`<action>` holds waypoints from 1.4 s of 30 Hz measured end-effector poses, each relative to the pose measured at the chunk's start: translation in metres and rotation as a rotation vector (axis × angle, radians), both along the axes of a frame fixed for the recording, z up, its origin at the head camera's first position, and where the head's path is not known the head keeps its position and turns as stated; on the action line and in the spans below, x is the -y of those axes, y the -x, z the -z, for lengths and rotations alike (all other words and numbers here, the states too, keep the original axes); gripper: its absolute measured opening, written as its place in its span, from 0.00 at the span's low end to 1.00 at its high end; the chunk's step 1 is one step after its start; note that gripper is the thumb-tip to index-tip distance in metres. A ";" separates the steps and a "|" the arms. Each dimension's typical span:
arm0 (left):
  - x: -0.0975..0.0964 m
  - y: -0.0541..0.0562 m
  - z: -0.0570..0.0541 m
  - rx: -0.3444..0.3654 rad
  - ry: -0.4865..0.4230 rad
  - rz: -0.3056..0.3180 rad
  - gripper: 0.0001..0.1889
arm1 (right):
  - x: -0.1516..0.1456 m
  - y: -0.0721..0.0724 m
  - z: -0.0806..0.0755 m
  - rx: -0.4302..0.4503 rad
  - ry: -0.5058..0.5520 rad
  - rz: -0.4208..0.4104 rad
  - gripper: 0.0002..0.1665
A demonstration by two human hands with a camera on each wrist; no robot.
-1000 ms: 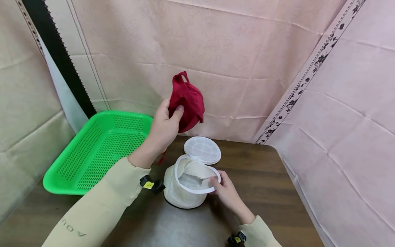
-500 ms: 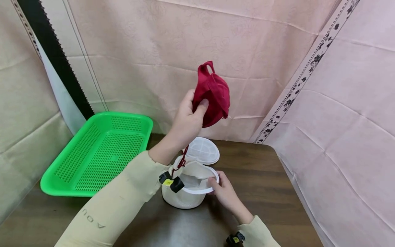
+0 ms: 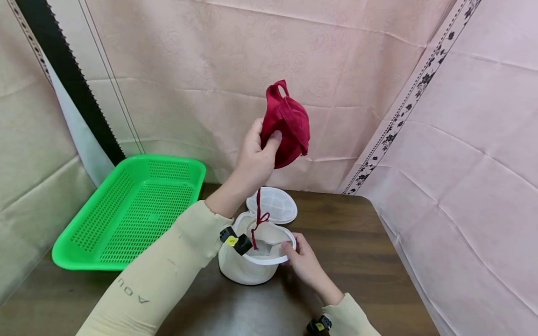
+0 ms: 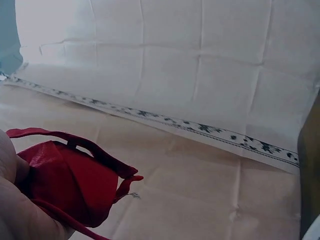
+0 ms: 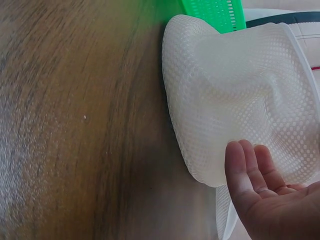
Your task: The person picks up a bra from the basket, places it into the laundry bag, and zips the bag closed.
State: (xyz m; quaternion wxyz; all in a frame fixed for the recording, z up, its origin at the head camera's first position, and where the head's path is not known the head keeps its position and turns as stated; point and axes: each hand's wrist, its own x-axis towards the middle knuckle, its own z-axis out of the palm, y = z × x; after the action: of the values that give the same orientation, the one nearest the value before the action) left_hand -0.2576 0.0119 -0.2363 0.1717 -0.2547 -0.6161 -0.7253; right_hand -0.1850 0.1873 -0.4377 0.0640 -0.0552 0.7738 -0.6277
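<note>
My left hand (image 3: 257, 156) pinches a folded red bra (image 3: 287, 126) between thumb and fingers, raised above the table. One thin red strap (image 3: 258, 210) dangles from it over the mouth of a white mesh laundry bag (image 3: 248, 270). In the left wrist view, the bra (image 4: 75, 180) shows its cup and loose straps beside the palm. My right hand (image 3: 307, 261) grips the bag's white rim at the right, thumb on top. From the right wrist, several fingers lie against the mesh side (image 5: 220, 100). The bag stands upright with its round lid (image 3: 275, 205) folded back behind it.
A green perforated basket (image 3: 138, 210) sits at the left on the brown wooden table (image 3: 357, 261). Pale cloth (image 3: 328, 93) hangs behind the table and along both sides.
My left hand has carried the bra rightward and slightly up, and its strap now hangs over the bag's mouth. The right hand keeps its grip on the rim.
</note>
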 end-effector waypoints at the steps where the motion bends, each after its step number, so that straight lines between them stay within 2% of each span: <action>1: 0.001 0.002 0.006 0.006 0.007 -0.002 0.12 | 0.000 0.000 0.000 0.001 0.001 0.002 0.19; 6: 0.010 0.008 0.039 0.062 0.077 -0.014 0.13 | 0.000 0.001 0.000 -0.001 0.001 0.002 0.19; 10: 0.022 0.005 0.062 0.124 0.164 -0.013 0.12 | 0.000 0.002 0.000 -0.001 0.007 0.003 0.18; 14: 0.033 0.000 0.078 0.164 0.239 0.001 0.13 | 0.000 0.003 0.000 -0.004 0.013 0.007 0.18; 18: 0.040 -0.002 0.092 0.195 0.270 0.034 0.12 | -0.001 0.003 0.001 -0.006 0.005 0.015 0.18; 28: 0.056 -0.004 0.112 0.243 0.332 0.094 0.12 | 0.000 0.005 0.003 -0.002 -0.001 0.012 0.18; 33: 0.061 -0.004 0.119 0.234 0.383 0.107 0.09 | 0.001 0.006 0.002 -0.002 0.020 0.008 0.18; 41: 0.065 -0.002 0.127 0.232 0.463 0.106 0.08 | 0.004 0.007 0.001 -0.009 0.041 0.014 0.16; 42: 0.065 -0.005 0.123 0.236 0.480 0.103 0.08 | 0.004 0.007 0.001 -0.009 0.042 0.014 0.16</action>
State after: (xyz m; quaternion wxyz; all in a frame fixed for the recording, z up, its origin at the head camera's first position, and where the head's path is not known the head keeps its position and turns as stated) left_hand -0.2526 -0.0528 -0.3593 -0.0038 -0.2330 -0.7725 -0.5908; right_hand -0.1916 0.1831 -0.4385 0.0548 -0.0542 0.7612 -0.6439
